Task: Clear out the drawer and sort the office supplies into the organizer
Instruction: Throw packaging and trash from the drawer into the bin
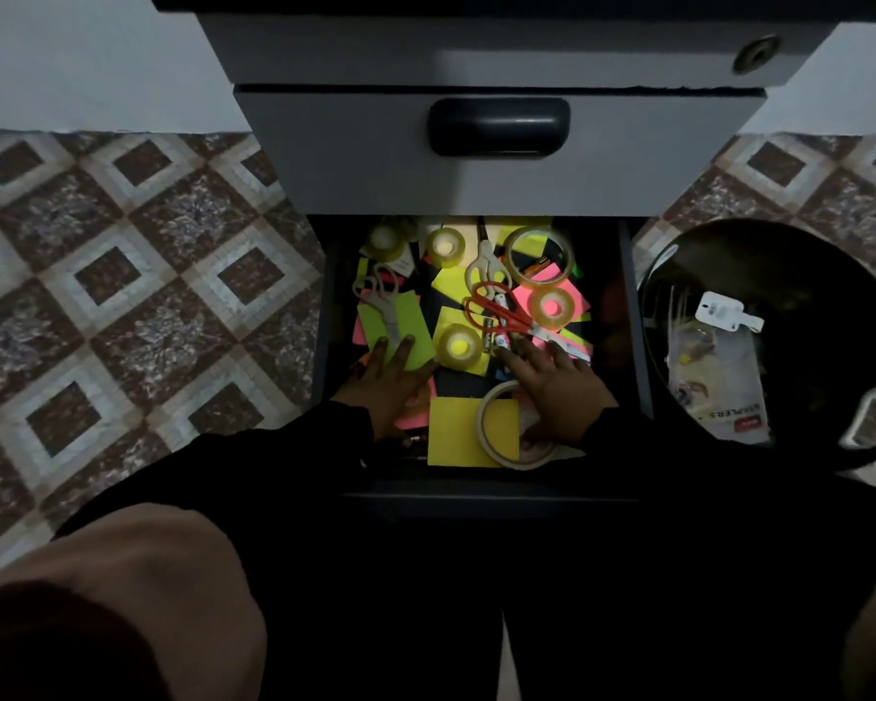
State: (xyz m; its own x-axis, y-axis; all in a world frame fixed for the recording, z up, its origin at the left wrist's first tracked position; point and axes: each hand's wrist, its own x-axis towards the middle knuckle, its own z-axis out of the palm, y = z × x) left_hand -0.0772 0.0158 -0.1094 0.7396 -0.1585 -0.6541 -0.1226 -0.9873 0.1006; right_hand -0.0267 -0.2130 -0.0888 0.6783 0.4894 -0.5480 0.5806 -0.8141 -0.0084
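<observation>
Reaching: left hand (394,377) and right hand (552,377), fingers spread flat, gripping nothing, in the drawer (324,316).
Red scissors (496,310): mid-drawer; stiff, light; take by the handles.
Tape rolls: light, slippery.

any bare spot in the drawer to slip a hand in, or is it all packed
Mostly packed. Bare dark floor shows along the drawer's right wall, right of the pink notes, and in a thin strip along the left wall. The middle is crowded: tape rolls, red scissors and notes overlap, with the left hand and right hand among them.
</observation>
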